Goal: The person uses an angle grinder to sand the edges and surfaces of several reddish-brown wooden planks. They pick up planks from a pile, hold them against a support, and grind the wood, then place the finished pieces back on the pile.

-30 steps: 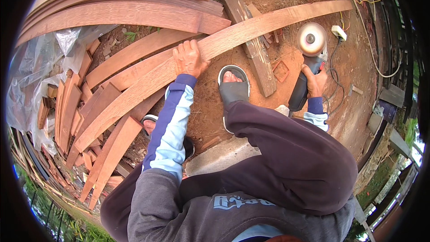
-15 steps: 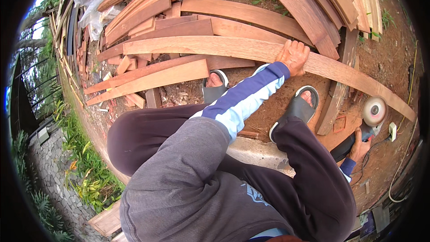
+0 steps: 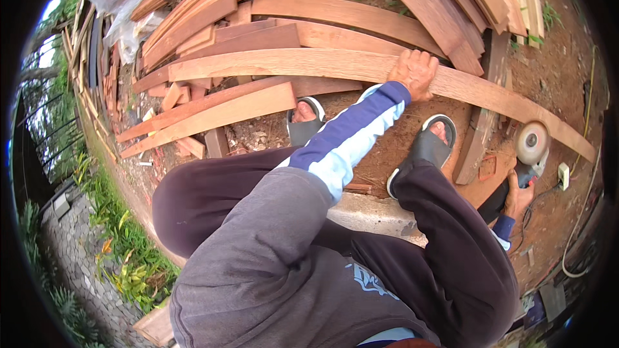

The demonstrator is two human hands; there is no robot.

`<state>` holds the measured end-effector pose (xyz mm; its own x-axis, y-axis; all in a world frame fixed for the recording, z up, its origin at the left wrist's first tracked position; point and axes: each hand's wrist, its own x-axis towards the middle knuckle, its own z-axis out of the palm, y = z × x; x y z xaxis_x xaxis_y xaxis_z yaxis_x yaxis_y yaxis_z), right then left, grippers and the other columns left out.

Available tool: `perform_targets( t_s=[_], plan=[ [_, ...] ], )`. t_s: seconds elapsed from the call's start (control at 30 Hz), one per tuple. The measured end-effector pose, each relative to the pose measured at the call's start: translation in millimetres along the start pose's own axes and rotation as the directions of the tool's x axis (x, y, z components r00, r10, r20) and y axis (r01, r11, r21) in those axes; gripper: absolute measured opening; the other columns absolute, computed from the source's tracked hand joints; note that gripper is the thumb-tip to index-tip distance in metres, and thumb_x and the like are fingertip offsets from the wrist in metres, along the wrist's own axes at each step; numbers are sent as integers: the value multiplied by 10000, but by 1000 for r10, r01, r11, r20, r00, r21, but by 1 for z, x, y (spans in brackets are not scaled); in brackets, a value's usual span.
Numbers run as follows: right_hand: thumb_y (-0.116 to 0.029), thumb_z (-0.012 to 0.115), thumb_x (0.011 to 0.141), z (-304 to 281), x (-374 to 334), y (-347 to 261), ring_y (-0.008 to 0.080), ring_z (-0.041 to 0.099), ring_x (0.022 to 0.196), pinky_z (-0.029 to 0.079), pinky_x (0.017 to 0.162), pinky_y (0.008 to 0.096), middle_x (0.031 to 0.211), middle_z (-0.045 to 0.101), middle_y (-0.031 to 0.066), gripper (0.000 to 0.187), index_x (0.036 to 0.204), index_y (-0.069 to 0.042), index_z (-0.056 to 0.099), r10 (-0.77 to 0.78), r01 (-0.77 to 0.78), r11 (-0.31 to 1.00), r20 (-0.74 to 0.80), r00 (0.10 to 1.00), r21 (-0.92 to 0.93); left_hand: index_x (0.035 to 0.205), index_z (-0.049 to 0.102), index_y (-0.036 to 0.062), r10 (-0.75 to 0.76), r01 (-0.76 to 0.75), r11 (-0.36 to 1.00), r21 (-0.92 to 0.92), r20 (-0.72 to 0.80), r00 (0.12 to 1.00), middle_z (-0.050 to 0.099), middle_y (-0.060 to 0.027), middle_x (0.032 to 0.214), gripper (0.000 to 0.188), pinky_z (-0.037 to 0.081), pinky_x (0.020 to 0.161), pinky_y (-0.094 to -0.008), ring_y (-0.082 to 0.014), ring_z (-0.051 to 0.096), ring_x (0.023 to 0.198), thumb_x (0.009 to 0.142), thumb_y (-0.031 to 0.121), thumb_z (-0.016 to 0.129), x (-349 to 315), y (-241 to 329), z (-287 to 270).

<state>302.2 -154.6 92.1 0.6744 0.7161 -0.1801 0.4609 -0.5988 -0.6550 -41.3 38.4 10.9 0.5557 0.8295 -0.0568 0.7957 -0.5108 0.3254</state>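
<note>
Timber arc (image 3: 303,62) in left grip (image 3: 414,75)

The right trouser leg (image 3: 445,238) hides the rear of the angle grinder (image 3: 529,170) and most of the right sleeve (image 3: 503,227). The left hand (image 3: 414,75) covers part of the curved plank (image 3: 290,62); whether the disc (image 3: 532,143) touches it is hard to tell.
</note>
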Motion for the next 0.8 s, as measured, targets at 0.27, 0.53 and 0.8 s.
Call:
perform_targets(
  t_s=[0.27, 0.53, 0.8],
  plan=[
    [-257, 802, 647, -1, 2, -38, 266, 663, 780, 525, 722, 381, 873, 676, 188, 527, 990, 79, 584, -12, 12, 981, -1, 1000, -195, 1008, 541, 86, -52, 53, 996, 70, -18, 998, 605, -105, 948, 639, 439, 825, -410, -276, 601, 938, 540, 380, 862, 4, 3, 6],
    [-290, 789, 603, 4, 2, -15, 353, 674, 809, 532, 743, 411, 883, 666, 239, 626, 1048, 86, 561, -25, 39, 978, 73, 997, -205, 998, 528, 89, -55, 54, 995, 87, 12, 998, 601, -115, 959, 638, 445, 836, -413, -291, 595, 942, 536, 372, 864, 0, 2, 8],
    [-356, 747, 616, 5, 2, -34, 445, 654, 823, 526, 763, 456, 865, 633, 335, 710, 1061, 146, 514, -4, 36, 949, 103, 995, -312, 999, 522, 76, -90, 88, 995, 56, 38, 995, 594, -126, 976, 630, 440, 864, -428, -305, 581, 969, 540, 341, 863, 0, 4, 4]
  ],
)
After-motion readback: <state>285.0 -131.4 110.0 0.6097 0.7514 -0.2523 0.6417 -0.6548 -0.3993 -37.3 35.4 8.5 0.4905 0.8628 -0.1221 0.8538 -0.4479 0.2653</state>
